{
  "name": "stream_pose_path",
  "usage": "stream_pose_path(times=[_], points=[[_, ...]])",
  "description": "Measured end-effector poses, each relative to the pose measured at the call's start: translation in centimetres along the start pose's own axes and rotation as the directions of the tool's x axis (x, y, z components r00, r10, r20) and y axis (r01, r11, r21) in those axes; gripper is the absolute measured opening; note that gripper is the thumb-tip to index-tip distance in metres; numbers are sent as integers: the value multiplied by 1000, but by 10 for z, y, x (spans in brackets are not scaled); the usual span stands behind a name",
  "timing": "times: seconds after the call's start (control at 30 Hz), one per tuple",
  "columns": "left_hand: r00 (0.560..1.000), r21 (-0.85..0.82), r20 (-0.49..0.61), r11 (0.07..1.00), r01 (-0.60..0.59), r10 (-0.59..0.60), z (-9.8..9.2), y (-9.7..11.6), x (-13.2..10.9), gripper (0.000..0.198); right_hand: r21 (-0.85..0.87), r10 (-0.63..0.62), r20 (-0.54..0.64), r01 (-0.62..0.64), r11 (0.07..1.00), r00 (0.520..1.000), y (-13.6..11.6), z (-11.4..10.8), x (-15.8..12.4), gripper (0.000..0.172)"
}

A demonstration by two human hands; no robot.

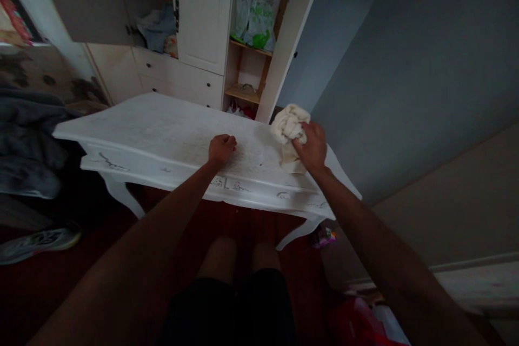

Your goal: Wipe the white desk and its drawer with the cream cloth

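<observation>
A bunched cream cloth [291, 124] is gripped in my right hand [312, 145], with its fingers closed around one side. Part of the cloth hangs down onto the right end of a white table [178, 124]. My left hand [222, 148] is curled into a loose fist at the middle of the tabletop, near its front edge. Nothing shows in that fist. Grey smudges and worn marks cover the tabletop between and left of my hands. Carved drawer fronts run along the table's near side.
Behind the table stands a white wardrobe [203, 11] with open doors and a plastic bag [259, 21] on a shelf. A grey wall [425, 65] closes the right side. Dark clothing [28, 140] and a shoe [40, 243] are at left. A pink package [323, 237] lies by the right table leg.
</observation>
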State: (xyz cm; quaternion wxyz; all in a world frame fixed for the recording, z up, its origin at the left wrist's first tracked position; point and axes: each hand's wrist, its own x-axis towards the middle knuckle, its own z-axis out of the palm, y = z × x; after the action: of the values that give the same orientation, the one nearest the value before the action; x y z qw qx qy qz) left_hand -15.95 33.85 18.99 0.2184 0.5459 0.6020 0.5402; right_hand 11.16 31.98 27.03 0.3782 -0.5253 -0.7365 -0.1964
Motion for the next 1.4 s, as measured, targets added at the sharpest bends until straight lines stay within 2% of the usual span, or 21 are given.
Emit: stream_pose_path(times=[0.07, 0.1, 0.13, 0.2, 0.23, 0.3, 0.4, 0.43, 0.5, 0.57, 0.67, 0.77, 0.83, 0.9, 0.97, 1.03, 1.1, 1.17, 1.3, 1.4], points=[[1000, 3, -10, 1000, 8, -8, 0, 0, 0, 27, -5, -19, 255, 21, 1000, 967, -14, 25, -13, 45], [1000, 7, -15, 1000, 9, -8, 0, 0, 0, 27, 1, -49, 380, 52, 999, 924, -20, 34, -18, 48], [1000, 10, -18, 1000, 8, -8, 0, 0, 0, 27, 12, -80, 473, 84, 996, 877, -25, 40, -23, 51], [1000, 12, -16, 1000, 2, -2, 0, 0, 1, 26, 37, -136, 568, 140, 990, 812, -31, 43, -27, 59], [1000, 11, -13, 1000, 0, 0, 0, 0, 1, 26, 48, -163, 575, 165, 985, 802, -31, 40, -27, 64], [1000, 6, -13, 1000, 1, -1, 0, 0, 1, 26, 70, -216, 534, 211, 975, 817, -28, 27, -24, 71], [1000, -6, -17, 1000, 10, -10, 0, 0, 1, 25, 154, -263, 356, 222, 963, 896, -18, -1, -27, 63], [1000, -13, -15, 1000, 11, -11, 0, 0, 0, 25, 208, -244, 274, 190, 960, 930, -13, -11, -31, 55], [1000, -24, -6, 1000, 9, -10, 0, 1, 0, 25, 353, -128, 140, 71, 933, 982, -2, -28, -46, 42], [1000, -19, 3, 1000, 6, -6, -1, 1, -1, 25, 498, 64, 127, -119, 859, 990, 8, -41, -70, 35], [1000, 39, 29, 999, -8, 7, -2, 3, -3, 27, 621, 303, 321, -441, 648, 897, 23, -49, -117, 34], [995, 146, 88, 987, -66, 54, -3, 5, -6, 31, 648, 421, 486, -639, 414, 766, 34, -43, -168, 38], [990, 218, 109, 969, -114, 92, -3, 6, -8, 33, 609, 459, 617, -757, 236, 639, 36, -34, -196, 46], [988, 267, 110, 954, -136, 110, -4, 7, -9, 33, 524, 465, 748, -851, 26, 474, 36, -23, -215, 51], [990, 274, 105, 954, -121, 95, -4, 8, -9, 33, 430, 433, 844, -882, -191, 317, 32, -12, -225, 49], [993, 260, 95, 961, -95, 73, -4, 8, -9, 34, 353, 362, 908, -853, -384, 213, 25, -2, -224, 44], [994, 257, 81, 962, -88, 69, -4, 9, -8, 34, 288, 271, 949, -802, -523, 164, 16, 8, -217, 43], [995, 267, 73, 959, -91, 74, -4, 9, -8, 33, 233, 186, 971, -766, -600, 150, 7, 17, -207, 47], [994, 268, 73, 959, -95, 78, -4, 8, -8, 32, 159, 85, 987, -738, -656, 137, -6, 30, -192, 54], [994, 257, 65, 961, -100, 86, -4, 8, -8, 30, 158, 78, 986, -710, -686, 144, -7, 35, -190, 50]])
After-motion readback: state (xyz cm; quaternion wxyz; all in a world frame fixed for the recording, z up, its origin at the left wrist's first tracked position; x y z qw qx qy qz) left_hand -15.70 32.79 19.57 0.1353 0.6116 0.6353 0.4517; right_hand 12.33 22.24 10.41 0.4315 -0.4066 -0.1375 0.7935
